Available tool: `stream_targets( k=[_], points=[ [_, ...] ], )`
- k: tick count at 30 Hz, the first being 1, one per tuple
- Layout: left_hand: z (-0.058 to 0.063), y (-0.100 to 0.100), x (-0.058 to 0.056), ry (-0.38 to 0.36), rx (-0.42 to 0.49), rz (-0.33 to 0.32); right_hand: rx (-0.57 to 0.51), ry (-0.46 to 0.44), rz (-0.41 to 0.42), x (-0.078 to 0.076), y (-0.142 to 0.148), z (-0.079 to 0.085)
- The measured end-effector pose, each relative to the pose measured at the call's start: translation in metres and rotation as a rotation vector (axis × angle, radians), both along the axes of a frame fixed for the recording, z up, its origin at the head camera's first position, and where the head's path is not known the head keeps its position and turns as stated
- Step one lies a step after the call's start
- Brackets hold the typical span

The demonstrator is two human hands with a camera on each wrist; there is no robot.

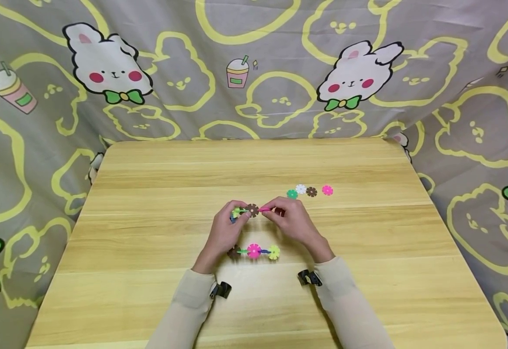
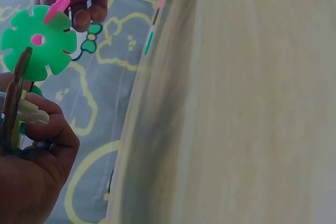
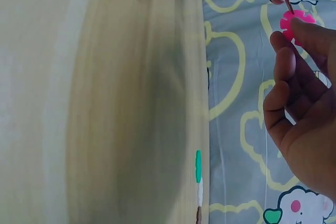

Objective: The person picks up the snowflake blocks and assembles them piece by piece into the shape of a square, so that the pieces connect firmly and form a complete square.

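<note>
Above the middle of the table [image 1: 149, 232], short of its far edge, a short chain of notched discs [image 1: 236, 212] in yellow, green and blue is held in the curled fingers of the left hand [image 1: 225, 230], with a brown disc [image 1: 252, 210] set at its right end. A pink disc [image 1: 261, 210] is pinched between the thumb and fingers of the right hand [image 1: 293, 220] and is held edge-on against the brown one; whether their slots are engaged cannot be told. Below the hands, nearer the front of the table, a second chain [image 1: 254, 251] is laid crosswise, its brown, green, pink, blue and yellow pieces joined in that order from left to right. Toward the far edge, right of the middle, a green disc [image 1: 292, 194], a white disc [image 1: 300, 189] and a flat brown piece [image 1: 311, 192] are grouped closely, with a flat pink piece [image 1: 327, 190] placed just beside them, toward the right edge.
</note>
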State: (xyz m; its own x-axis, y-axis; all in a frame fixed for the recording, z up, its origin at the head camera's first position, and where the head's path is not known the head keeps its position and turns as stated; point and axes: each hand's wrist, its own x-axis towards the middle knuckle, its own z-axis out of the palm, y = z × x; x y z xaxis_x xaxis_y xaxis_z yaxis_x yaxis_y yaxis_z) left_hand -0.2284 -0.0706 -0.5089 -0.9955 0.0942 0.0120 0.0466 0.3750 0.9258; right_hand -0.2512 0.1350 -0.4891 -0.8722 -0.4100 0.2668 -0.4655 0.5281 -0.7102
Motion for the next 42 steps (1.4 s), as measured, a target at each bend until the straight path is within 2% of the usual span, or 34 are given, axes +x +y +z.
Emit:
stream_targets(
  k=[5, 10, 14, 28, 37, 42],
  points=[
    [0.001, 0.001, 0.001, 0.000, 0.010, -0.002, 0.000, 0.114, -0.006, 0.001, -0.002, -0.003],
    [0.003, 0.003, 0.002, 0.000, 0.019, -0.001, 0.013, 0.267, -0.017, 0.002, -0.006, -0.005],
    [0.004, 0.004, 0.002, 0.012, 0.013, 0.001, 0.030, 0.329, -0.031, 0.003, -0.010, -0.005],
    [0.002, 0.003, 0.002, 0.001, 0.013, 0.018, 0.052, 0.308, -0.057, 0.003, -0.012, -0.007],
    [0.001, -0.001, 0.001, 0.008, 0.043, 0.010, 0.065, 0.227, -0.055, 0.004, -0.009, -0.006],
    [0.001, -0.002, 0.001, 0.003, 0.035, 0.015, 0.067, 0.215, -0.072, 0.002, 0.000, -0.006]
  ],
)
